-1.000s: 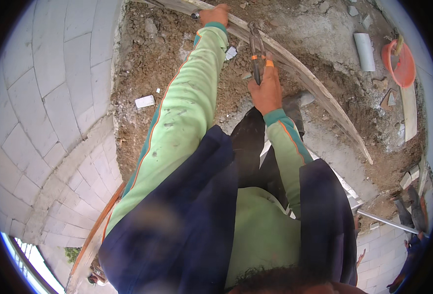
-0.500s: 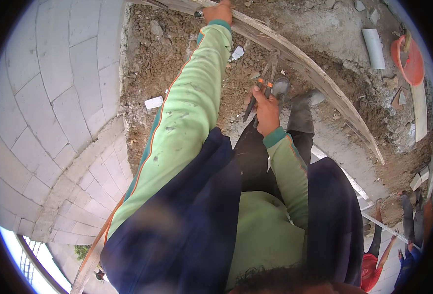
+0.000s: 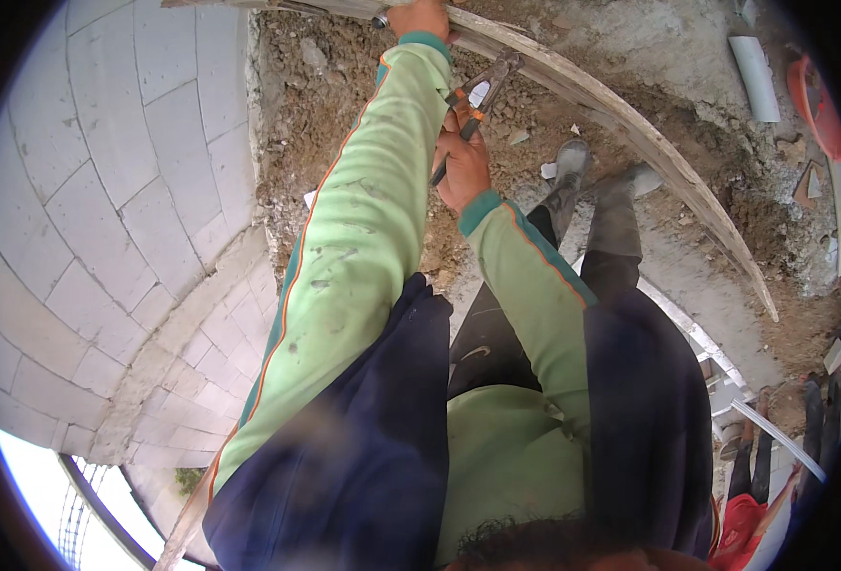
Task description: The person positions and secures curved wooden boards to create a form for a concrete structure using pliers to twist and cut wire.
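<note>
My left hand [image 3: 418, 17] is closed over the edge of a long, weathered wooden board [image 3: 620, 109] at the top. A small dark round end [image 3: 380, 19] sticks out beside that hand; what it belongs to is hidden. My right hand [image 3: 463, 167] holds pincers [image 3: 477, 109] with black and orange handles. Their handles are spread apart and the jaws are up against the board's near edge, a little right of my left hand. Whether the jaws grip anything is too small to tell.
A grey block wall [image 3: 125, 162] rises at left beside rough soil [image 3: 316, 124]. My boots [image 3: 573, 162] stand below the board. At right lie a white pipe piece [image 3: 753, 78] and a red basin [image 3: 815, 109]. Other people [image 3: 749, 519] are at the lower right, near a pale bar [image 3: 777, 438].
My right hand has moved up and left with the pincers, bringing their jaws to the board near my left hand. The handles have spread wider. My left hand stays on the board.
</note>
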`<state>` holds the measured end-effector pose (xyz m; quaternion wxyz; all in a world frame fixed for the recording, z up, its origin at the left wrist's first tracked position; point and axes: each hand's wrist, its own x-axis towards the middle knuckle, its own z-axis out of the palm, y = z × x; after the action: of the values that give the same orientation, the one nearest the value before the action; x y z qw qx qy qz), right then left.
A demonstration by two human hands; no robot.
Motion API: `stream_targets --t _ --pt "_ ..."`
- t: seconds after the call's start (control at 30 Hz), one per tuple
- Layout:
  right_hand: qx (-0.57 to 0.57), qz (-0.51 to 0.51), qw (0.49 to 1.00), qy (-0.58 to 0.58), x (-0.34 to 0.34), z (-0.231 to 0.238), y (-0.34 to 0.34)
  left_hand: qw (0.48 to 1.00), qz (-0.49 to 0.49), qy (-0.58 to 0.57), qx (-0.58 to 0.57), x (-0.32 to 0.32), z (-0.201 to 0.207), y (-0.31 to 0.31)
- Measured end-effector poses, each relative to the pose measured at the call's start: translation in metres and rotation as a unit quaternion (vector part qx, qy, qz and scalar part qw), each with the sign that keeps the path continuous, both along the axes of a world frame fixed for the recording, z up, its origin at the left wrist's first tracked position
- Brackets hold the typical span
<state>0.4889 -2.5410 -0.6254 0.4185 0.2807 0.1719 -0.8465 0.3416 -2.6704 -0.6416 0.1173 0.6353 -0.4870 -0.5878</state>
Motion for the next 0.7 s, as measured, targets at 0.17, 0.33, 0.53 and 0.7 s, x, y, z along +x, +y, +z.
stream_targets --t 0.17,0.33,0.53,0.7 --pt "0.033 -0.095 0.995 0.024 0.0 0.002 -0.013 0.998 -0.046 0.039 0.01 0.003 -0.027 -0.016" --pt "0.073 -0.045 0.996 -0.004 0.004 -0.031 -0.022 0.999 -0.036 0.013 -0.005 -0.004 -0.027 -0.003" --pt "0.18 -0.178 0.967 0.026 0.02 -0.074 -0.081 0.997 -0.002 0.017 -0.079 0.001 -0.025 -0.009" --pt "0.252 -0.149 0.947 0.133 0.025 -0.11 -0.059 0.994 -0.05 -0.04 -0.091 0.011 -0.022 -0.003"
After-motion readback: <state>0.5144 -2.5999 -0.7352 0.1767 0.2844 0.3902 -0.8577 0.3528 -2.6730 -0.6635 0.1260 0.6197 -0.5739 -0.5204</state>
